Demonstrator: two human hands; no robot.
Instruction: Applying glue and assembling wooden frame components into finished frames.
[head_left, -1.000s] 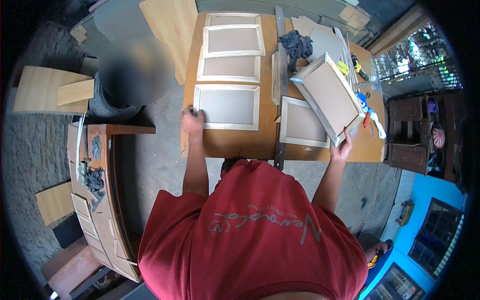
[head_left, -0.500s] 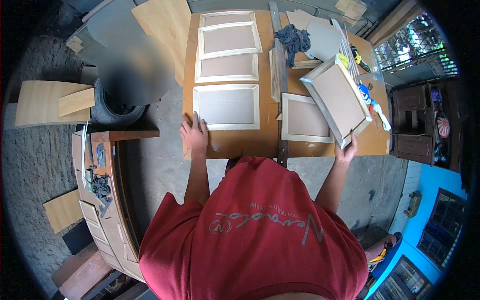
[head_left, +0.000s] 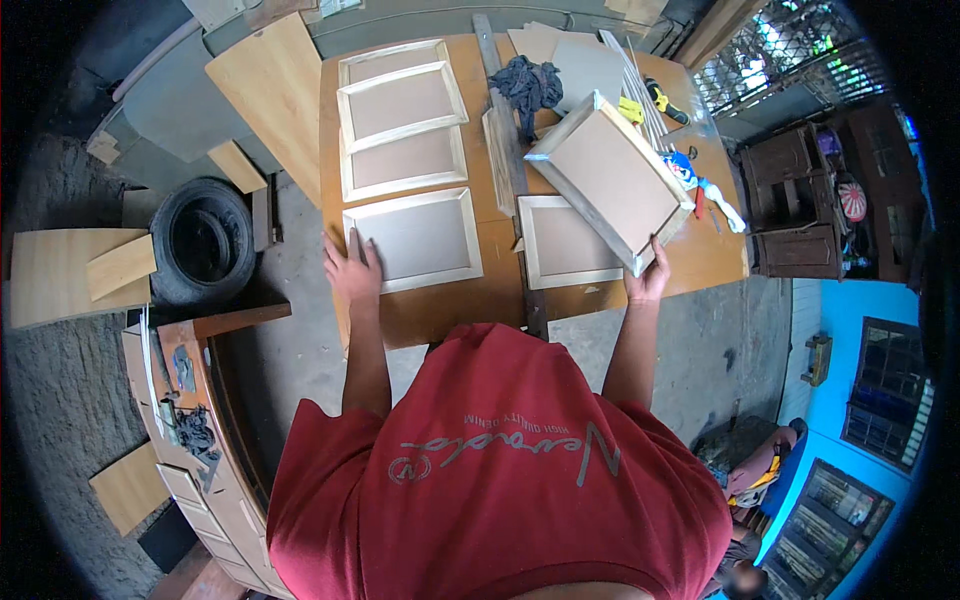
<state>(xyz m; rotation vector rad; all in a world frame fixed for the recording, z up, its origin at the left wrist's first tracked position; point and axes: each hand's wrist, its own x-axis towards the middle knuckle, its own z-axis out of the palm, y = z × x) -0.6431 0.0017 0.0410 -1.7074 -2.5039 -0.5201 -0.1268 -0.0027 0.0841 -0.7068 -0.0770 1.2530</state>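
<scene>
My left hand (head_left: 352,270) lies on the near left corner of a wooden-framed panel (head_left: 415,240), its fingers stretched out over the frame's edge. In my right hand (head_left: 648,276) is the near corner of a second framed panel (head_left: 612,180), held tilted with its far end raised. Partly beneath that one, another framed panel (head_left: 566,240) lies flat on the wooden table (head_left: 500,298). Beyond my left hand, several more framed panels (head_left: 405,105) overlap in a column. A long dark metal bar (head_left: 537,308) runs across the table between the two groups.
Behind the bar are a dark crumpled cloth (head_left: 527,88), a grey sheet (head_left: 588,72) and thin white strips (head_left: 640,90). A yellow and black drill (head_left: 665,100) and a white and blue bottle (head_left: 722,205) lie at the right. Tyres (head_left: 203,240) and a cabinet (head_left: 200,330) stand left.
The whole view has swung, so the table sits further left and slightly turned. A blurred shape beside the tyres is gone from sight. Both hands keep their places on the panels.
</scene>
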